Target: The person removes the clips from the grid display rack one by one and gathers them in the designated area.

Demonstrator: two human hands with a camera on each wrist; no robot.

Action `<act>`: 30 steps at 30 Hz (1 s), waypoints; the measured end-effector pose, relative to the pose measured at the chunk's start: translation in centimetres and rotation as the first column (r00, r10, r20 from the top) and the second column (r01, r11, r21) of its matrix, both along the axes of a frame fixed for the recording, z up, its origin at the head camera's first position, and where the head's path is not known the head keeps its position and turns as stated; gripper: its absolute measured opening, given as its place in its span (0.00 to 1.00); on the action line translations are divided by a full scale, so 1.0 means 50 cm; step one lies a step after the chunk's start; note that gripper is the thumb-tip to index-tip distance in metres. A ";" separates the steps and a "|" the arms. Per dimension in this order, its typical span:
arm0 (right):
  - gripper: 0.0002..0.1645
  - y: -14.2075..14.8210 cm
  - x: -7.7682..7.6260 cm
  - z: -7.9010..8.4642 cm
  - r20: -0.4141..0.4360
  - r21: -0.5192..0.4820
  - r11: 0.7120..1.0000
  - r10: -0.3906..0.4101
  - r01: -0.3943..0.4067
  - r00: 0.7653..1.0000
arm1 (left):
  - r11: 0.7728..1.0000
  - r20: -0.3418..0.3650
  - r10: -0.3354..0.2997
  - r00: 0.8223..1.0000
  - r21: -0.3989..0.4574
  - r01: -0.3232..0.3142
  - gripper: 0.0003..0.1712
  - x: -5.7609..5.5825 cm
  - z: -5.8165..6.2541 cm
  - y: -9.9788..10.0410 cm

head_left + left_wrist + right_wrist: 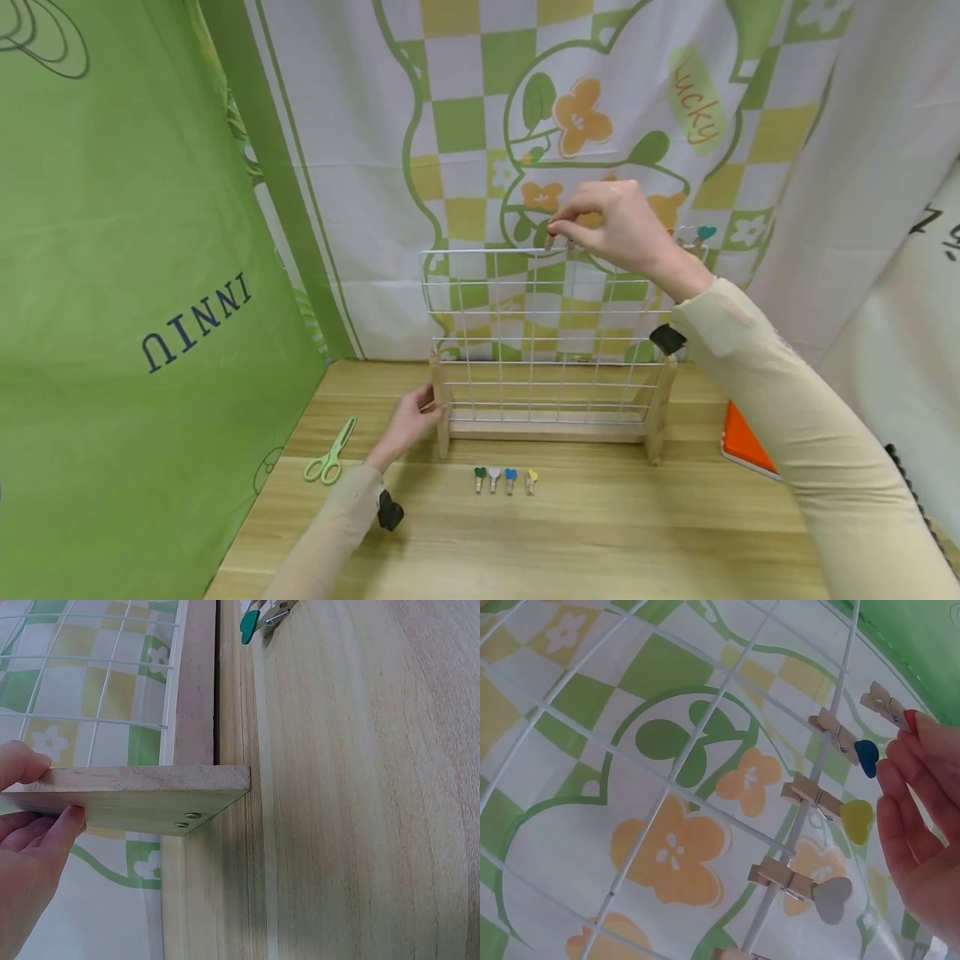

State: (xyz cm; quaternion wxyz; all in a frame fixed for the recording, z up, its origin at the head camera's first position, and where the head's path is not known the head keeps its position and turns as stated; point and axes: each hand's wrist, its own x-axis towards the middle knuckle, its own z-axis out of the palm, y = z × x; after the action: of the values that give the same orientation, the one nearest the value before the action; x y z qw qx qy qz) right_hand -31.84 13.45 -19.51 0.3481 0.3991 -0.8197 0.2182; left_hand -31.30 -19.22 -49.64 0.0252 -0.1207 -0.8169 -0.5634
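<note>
A white wire grid [555, 312] stands upright in a wooden stand. My left hand [408, 421] grips the stand's left side post [135, 802], thumb on one face and fingers on the other. Above the grid's top wire, my right hand [618, 225] pinches a small wooden clothespin [889, 706] by its red end. Its free jaws point toward the top wire. Along that wire, clothespins with a blue heart [866, 757], a yellow heart [856, 821] and a grey heart [832, 900] are clipped in a row. A teal-heart clothespin [707, 232] sits farther right.
Several heart clothespins lie in a row before the stand, among them a dark green one [480, 473] and a yellow one [532, 476]. Green scissors [330, 458] lie left of my left hand. An orange-red notebook [746, 442] lies at the right, partly behind my right sleeve.
</note>
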 end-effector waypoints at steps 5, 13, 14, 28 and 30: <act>0.01 0.007 0.026 -0.031 -0.016 0.023 0.998 0.062 -0.062 0.998 | 1.000 -0.009 0.001 1.000 -0.003 -0.001 0.29 -0.003 -0.002 -0.001; 0.03 0.014 0.056 -0.130 0.061 0.048 0.993 0.108 -0.111 0.992 | 1.000 -0.028 0.002 1.000 -0.001 -0.002 0.29 -0.001 -0.004 0.001; 0.03 0.014 0.057 -0.149 0.076 0.056 0.991 0.115 -0.120 0.990 | 1.000 -0.030 0.003 1.000 -0.003 -0.003 0.29 -0.001 -0.004 0.001; 0.03 0.007 0.084 -0.488 0.527 0.148 0.964 0.114 -0.223 0.842 | 0.999 -0.080 -0.035 0.996 0.010 0.036 0.29 -0.004 -0.010 -0.006; 0.04 0.010 0.088 -0.528 0.588 0.151 0.964 0.091 -0.220 0.803 | 0.999 -0.088 -0.040 0.995 0.011 0.041 0.29 -0.005 -0.011 -0.007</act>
State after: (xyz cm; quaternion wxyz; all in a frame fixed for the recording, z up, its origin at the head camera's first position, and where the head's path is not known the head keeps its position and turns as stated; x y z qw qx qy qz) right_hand -27.44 13.93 -45.93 0.0202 0.4151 -0.8692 0.2681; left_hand -31.52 -19.55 -50.22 0.0503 -0.1618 -0.8088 -0.5632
